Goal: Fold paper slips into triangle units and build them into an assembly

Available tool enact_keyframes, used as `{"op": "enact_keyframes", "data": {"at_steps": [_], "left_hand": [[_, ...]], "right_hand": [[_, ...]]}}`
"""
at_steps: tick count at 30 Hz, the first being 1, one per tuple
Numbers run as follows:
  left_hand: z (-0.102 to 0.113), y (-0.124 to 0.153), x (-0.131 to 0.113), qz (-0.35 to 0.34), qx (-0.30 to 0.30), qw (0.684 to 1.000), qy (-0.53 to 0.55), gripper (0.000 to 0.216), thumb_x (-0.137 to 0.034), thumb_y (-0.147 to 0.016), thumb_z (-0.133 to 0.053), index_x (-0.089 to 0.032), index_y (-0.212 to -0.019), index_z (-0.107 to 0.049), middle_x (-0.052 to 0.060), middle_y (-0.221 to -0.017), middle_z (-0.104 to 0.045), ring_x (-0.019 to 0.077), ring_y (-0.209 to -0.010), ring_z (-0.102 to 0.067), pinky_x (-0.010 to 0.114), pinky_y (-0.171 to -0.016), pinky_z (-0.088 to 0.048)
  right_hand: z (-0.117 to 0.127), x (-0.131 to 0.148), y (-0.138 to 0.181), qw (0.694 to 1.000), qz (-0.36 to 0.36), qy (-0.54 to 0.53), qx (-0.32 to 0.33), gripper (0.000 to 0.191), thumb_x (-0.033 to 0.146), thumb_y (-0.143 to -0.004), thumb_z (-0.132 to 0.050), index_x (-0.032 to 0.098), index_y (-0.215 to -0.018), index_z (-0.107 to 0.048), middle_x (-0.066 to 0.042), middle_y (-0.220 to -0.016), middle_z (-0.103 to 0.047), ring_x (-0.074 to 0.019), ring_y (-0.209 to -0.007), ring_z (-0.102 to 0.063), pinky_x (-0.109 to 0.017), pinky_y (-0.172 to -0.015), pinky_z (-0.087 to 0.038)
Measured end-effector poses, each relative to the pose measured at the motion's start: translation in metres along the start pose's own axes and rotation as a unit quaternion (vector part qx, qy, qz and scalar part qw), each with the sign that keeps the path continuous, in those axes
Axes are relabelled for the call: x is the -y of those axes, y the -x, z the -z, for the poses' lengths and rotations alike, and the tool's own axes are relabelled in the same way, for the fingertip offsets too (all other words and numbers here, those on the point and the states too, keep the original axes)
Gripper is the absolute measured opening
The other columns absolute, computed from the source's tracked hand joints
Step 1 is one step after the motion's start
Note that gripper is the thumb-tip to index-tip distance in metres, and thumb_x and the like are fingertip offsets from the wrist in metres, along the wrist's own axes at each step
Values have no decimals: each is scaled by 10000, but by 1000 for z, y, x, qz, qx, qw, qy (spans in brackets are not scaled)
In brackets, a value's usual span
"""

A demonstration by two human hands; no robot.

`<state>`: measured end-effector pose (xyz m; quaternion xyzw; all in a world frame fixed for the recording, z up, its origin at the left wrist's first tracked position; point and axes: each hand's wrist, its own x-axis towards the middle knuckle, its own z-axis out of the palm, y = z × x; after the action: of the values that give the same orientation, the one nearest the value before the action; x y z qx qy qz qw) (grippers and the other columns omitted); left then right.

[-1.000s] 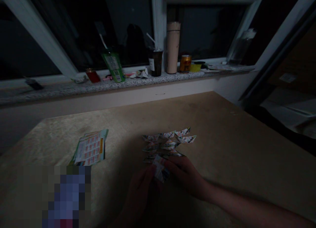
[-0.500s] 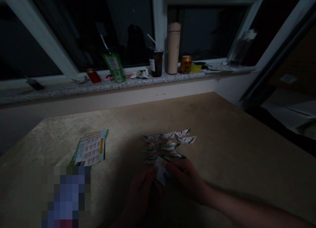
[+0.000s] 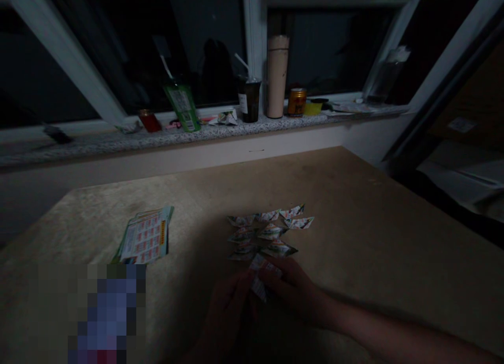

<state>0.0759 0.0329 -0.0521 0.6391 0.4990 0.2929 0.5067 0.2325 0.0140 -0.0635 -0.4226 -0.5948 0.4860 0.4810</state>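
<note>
Between my two hands is a small piece of folded printed paper (image 3: pixel 259 286), held low over the table. My left hand (image 3: pixel 228 303) pinches its left edge, and my right hand (image 3: pixel 296 286) grips its right side with the thumb lying across it. Just beyond my fingers, several folded paper boats (image 3: pixel 271 231) sit in loose rows. To the left lies a stack of printed paper sheets (image 3: pixel 145 237), the top one with rows of red print. Dim light and shadow hide the fingertips under the paper.
The table (image 3: pixel 374 238) reaches to a wall below a granite sill (image 3: pixel 137 144). On the sill stand a green bottle (image 3: pixel 184 109), a dark cup with a straw (image 3: pixel 249 102), a tall pinkish tumbler (image 3: pixel 277 78), a gold can (image 3: pixel 296 102) and a red jar (image 3: pixel 149 121). A pixelated patch covers the lower left.
The folded paper has turned and tilted between my fingers, and my right thumb has moved further across it. The paper boats and the stack of sheets have stayed in place.
</note>
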Motion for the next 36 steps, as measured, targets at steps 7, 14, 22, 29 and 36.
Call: {"op": "enact_keyframes", "data": {"at_steps": [7,14,22,29,36], "left_hand": [[4,-1,10,10,4,1000,7,432,-508,-855,-481,-199,-598,-640,9,-608,-644,201,-647,-602,253,-648,-461],[2,-3,5,-28,5,994,102,268,-318,-867,-544,-221,-1111,-594,36,-1122,-660,228,-1084,-574,306,-938,-429],[2,2,10,-87,78,987,113,392,-235,-862,-562,-231,-1251,-513,64,-1255,-598,238,-1192,-513,331,-1011,-396],[4,3,21,-96,132,980,117,547,-325,-871,-577,-223,-1385,-419,61,-1445,-420,269,-1334,-341,392,-1101,-268],[1,2,16,-64,130,982,123,645,-368,-793,-663,-184,-1370,-442,110,-1385,-492,318,-1273,-427,433,-1063,-325]], "right_hand": [[-1,1,-2,998,-34,10,-44,312,406,-880,-501,160,-691,-538,24,-603,-470,-105,-553,-400,-208,-502,-341],[3,3,-3,982,45,150,-103,269,305,-871,-483,171,-640,-515,36,-552,-445,-97,-501,-368,-211,-471,-286],[16,0,-2,817,296,484,-101,217,245,-886,-431,190,-698,-524,-14,-576,-582,-140,-507,-470,-286,-561,-297],[13,-4,-4,784,318,528,-72,119,161,-850,-438,182,-784,-535,-18,-600,-608,-160,-512,-507,-299,-565,-314],[10,-4,-5,792,301,527,-60,124,150,-840,-451,194,-744,-517,-15,-624,-612,-167,-542,-521,-301,-578,-342]]}}
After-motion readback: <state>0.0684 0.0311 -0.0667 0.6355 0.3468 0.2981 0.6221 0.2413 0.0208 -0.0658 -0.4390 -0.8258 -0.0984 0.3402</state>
